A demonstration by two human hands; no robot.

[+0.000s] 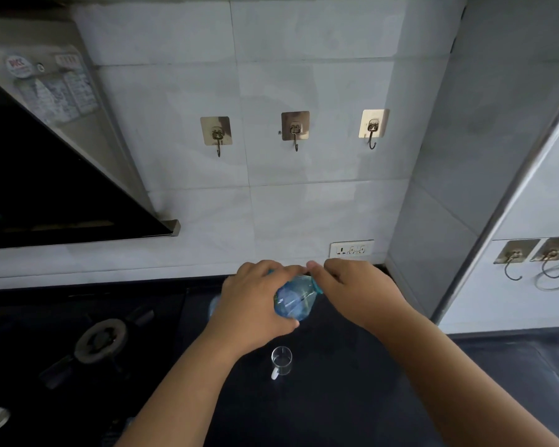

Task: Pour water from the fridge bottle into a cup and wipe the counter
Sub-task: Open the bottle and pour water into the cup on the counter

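Head view: our left hand [255,304] grips the bottle [294,296], neck tilted right toward our right hand [352,285] pinching its cap [318,287]; the cup [281,361] stands just below.

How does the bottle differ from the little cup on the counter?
The water bottle is blue-tinted plastic, while the glass cup is colourless. The bottle is held tilted above the counter in the left hand; the cup stands upright on it, untouched. The bottle looks larger. Both are see-through.

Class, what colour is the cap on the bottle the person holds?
Teal, a blue-green; the cap shows in the head view.
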